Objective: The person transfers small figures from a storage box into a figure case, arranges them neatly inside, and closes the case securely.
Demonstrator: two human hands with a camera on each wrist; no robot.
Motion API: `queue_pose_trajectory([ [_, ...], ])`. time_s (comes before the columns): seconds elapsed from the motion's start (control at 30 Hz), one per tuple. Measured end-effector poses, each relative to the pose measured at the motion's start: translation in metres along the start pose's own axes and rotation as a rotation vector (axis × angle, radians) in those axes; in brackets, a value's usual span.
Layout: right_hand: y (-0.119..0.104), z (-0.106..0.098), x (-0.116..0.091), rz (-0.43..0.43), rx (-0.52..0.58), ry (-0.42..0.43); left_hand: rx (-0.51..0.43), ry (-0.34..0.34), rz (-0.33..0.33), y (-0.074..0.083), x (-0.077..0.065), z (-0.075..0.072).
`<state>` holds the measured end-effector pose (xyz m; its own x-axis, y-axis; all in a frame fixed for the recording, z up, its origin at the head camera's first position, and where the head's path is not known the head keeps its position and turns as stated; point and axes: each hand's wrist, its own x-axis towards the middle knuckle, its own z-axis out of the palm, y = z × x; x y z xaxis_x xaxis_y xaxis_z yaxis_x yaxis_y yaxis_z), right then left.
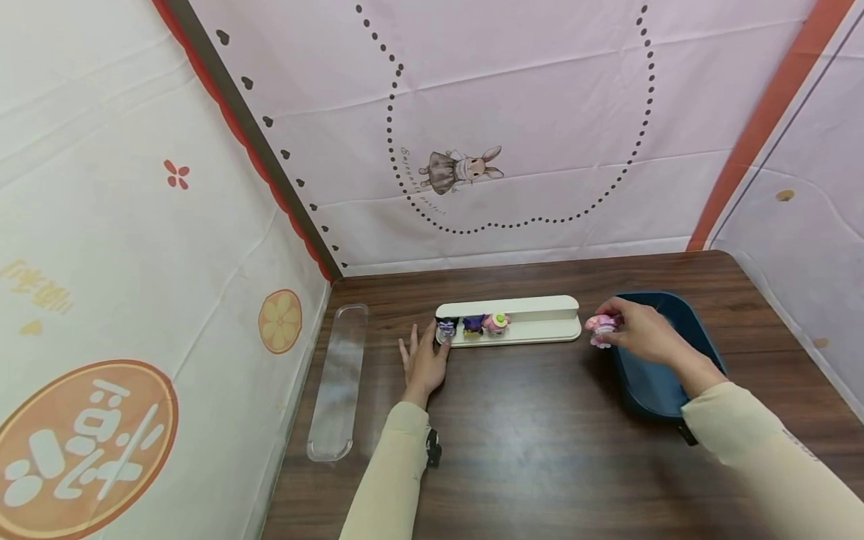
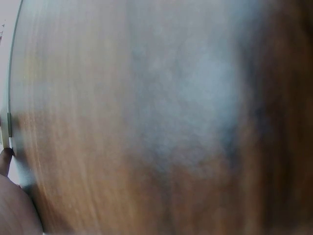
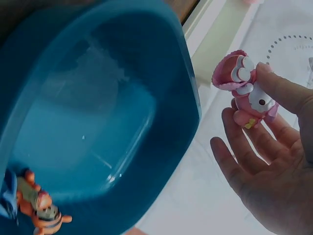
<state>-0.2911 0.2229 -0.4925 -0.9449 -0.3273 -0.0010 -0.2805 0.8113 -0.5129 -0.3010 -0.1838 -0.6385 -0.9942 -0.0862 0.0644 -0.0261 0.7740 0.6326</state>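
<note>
A long cream display stand (image 1: 540, 330) with a raised back ledge lies on the table. Three small figurines line its left part: a dark one (image 1: 447, 327), a purple one (image 1: 473, 324) and a pink one (image 1: 496, 322) with a green-yellow spot. My left hand (image 1: 425, 365), its fingers spread, touches the stand's left end; the left wrist view catches only a bit of that hand at its edge. Between thumb and fingers my right hand (image 3: 266, 161) pinches a pink-and-white figurine (image 3: 254, 93), in the air between the stand's right end and a blue basin.
The blue basin (image 1: 648, 375) stands on the right; in the right wrist view an orange figurine (image 3: 44, 208) and a blue object (image 3: 9, 196) lie inside it. A clear plastic cover (image 1: 337, 382) lies on the left. Printed cloth (image 1: 540, 112) hangs around the wooden table (image 1: 513, 435).
</note>
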Motion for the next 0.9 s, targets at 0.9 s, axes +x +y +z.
queue_pose_trajectory([
  [0.9,-0.033,0.078,0.058,0.011,0.021,0.145,0.007,0.000,0.001,-0.001,0.001,-0.001],
])
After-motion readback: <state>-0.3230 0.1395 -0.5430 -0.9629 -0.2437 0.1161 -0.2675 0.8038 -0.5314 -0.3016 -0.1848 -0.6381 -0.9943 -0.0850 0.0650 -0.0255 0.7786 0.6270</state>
